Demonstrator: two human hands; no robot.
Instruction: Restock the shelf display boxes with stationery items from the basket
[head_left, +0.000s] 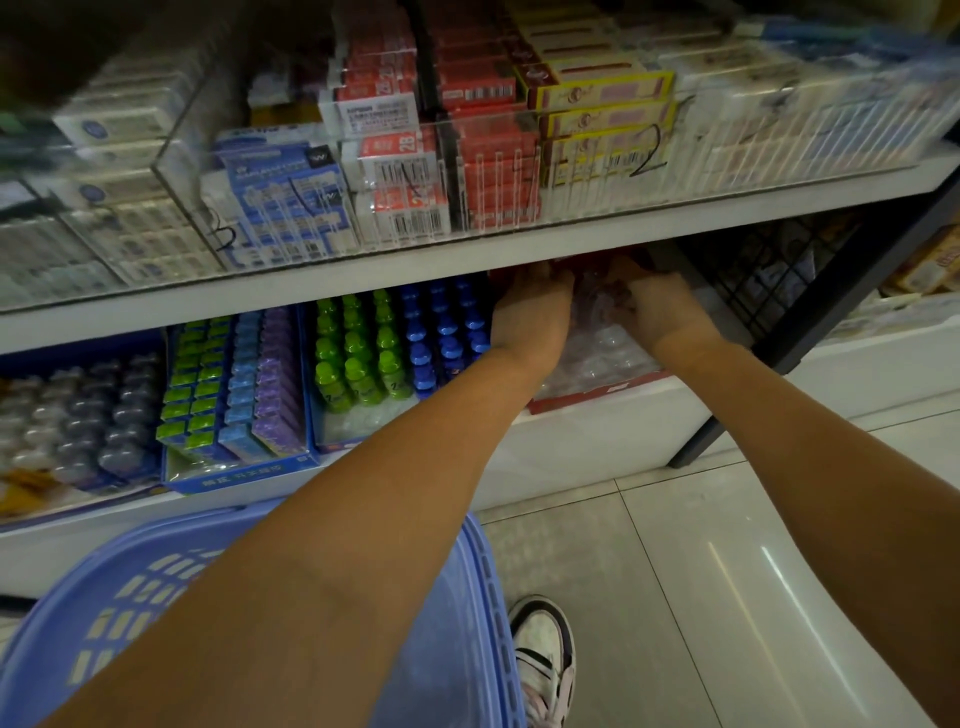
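Reaching forward from the bottom of the head view, both bare arms stretch to the lower shelf, right of the frame's centre. The left hand (530, 317) and the right hand (660, 312) lie side by side inside a red display box (597, 397), with clear plastic-wrapped items (602, 348) between and below them. The fingertips of both hands vanish in the shadow under the white upper shelf (363, 260), so whether they grasp a packet or lie loose cannot be told.

Left of the red box stands a blue display box (317, 441) holding rows of green-capped and blue-capped bottles (395, 343). Further left, another blue box (234, 480) holds green, light blue and purple pieces.

The upper shelf, across the top of the frame, carries stacked red, white, blue and yellow cartons behind a clear front panel.

The blue basket (156, 597) sits at lower left, under the left forearm. Just right of it a white shoe (545, 654) rests on the pale tiled floor (701, 571).
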